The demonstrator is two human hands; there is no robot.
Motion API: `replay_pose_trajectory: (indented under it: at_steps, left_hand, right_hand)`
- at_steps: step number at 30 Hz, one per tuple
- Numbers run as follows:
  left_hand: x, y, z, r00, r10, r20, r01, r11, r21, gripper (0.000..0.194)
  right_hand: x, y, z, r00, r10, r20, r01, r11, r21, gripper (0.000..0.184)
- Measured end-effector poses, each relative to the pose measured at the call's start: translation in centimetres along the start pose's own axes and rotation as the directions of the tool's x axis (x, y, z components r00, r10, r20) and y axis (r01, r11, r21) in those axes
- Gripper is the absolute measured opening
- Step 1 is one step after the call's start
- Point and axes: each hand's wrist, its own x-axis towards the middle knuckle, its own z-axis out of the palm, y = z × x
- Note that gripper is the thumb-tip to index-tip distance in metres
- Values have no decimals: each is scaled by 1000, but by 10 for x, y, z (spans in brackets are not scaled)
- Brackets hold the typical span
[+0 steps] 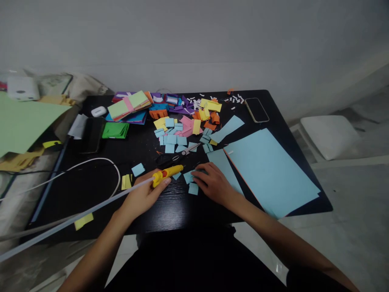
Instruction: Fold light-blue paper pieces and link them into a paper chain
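My left hand is closed around a yellow hot glue gun, whose nozzle points right. A long whitish glue stick runs out of its back toward the lower left. My right hand has its fingers bent and pressed on a small light blue paper piece; the fingertips are partly hidden. Just below those fingers lies another blue paper square. Scissors with dark handles rest beyond the glue gun, beside a cluster of folded blue pieces.
Large blue sheets cover the right of the black table. A phone lies at the back right, a dark phone-like object at left. Coloured paper stacks and scraps line the back. A white cable loops at left.
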Motion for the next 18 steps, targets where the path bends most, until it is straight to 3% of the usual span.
replay_pose_trajectory:
  at_steps: [4, 18]
  left_hand:
    - [-1, -1, 2, 999, -39, 8, 38, 999, 16, 33]
    - [10, 9, 12, 997, 0, 71, -4, 998, 64, 38]
  right_hand:
    - [2, 3, 6, 999, 15, -33, -16, 1000, -21, 15]
    - [3, 2, 14, 994, 55, -93, -55, 998, 2, 12]
